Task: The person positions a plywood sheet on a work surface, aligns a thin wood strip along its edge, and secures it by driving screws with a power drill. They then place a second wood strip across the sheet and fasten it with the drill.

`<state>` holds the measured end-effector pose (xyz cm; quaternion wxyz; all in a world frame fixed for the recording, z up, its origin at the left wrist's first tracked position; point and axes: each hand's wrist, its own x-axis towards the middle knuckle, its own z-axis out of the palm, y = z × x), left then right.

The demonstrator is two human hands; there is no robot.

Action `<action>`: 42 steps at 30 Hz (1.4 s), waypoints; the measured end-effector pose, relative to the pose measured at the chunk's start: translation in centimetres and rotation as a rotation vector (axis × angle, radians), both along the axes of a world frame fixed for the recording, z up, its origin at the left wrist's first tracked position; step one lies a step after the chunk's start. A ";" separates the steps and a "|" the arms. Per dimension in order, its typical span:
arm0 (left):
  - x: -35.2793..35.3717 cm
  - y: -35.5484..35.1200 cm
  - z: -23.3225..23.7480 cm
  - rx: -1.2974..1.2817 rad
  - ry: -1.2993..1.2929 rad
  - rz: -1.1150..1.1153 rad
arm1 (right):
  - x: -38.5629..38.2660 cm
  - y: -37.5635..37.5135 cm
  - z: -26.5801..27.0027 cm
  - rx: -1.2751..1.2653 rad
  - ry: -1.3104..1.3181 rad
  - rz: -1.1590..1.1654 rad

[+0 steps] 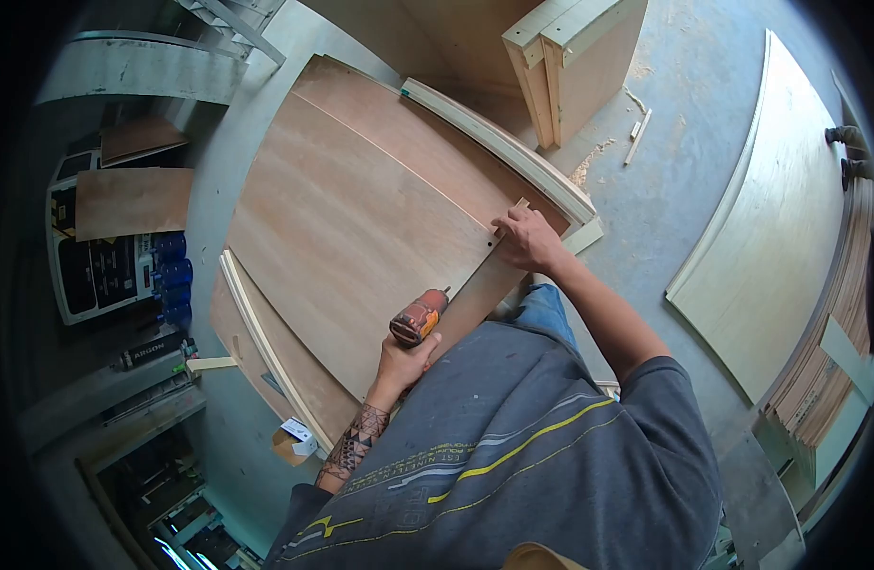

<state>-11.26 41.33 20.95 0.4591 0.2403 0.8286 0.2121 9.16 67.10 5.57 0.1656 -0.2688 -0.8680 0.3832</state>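
Observation:
My left hand (408,363) is wrapped round the grip of a red and black cordless drill (420,317). The drill's bit points up and to the right, above the near edge of a large plywood panel (361,218). My right hand (530,237) rests at the panel's right corner with its fingers bent together; what they grip is hidden. Just past its fingertips a short bit of wood (522,203) shows. Small dark spots lie on the panel beside this hand.
A long wooden strip (503,138) runs along the panel's far side, another strip (275,351) along its left. Thick framed panels (598,85) stand behind. A small open box (294,440) sits at lower left. Pale sheets (769,228) and stacked boards (826,351) are at right.

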 end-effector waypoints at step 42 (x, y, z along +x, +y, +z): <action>0.9 9.4 -0.3 0.007 -0.051 -0.384 | -4.9 -16.4 -0.7 -1.623 0.625 -0.755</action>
